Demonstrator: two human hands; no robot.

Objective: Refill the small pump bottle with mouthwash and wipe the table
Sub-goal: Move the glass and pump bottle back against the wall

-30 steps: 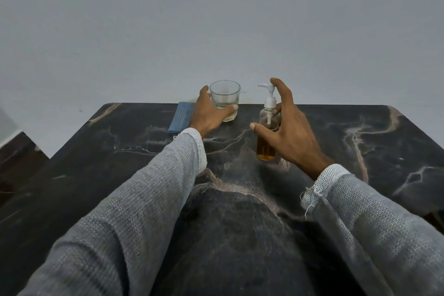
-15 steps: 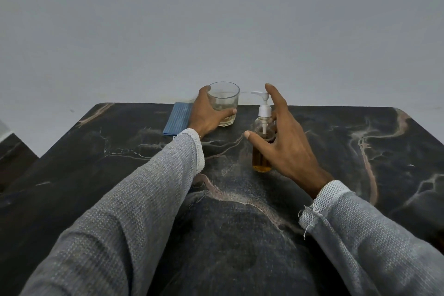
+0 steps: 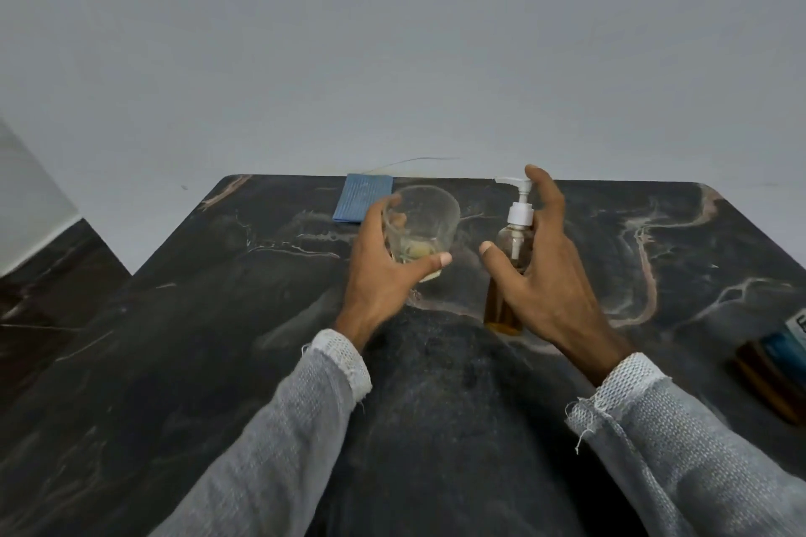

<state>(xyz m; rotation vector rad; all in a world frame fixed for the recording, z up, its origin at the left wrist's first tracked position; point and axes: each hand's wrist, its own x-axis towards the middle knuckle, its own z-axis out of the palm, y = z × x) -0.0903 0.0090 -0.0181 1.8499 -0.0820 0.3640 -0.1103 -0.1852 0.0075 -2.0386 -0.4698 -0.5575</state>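
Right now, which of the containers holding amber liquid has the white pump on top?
The small pump bottle by the right hand. The glass in the left hand is open-topped; the bottle at the right edge shows no pump.

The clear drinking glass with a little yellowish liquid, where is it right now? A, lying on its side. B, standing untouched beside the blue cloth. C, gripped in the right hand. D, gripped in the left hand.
D: the left hand curls its thumb and fingers round the clear drinking glass, which is upright, while the right hand is at the small pump bottle.
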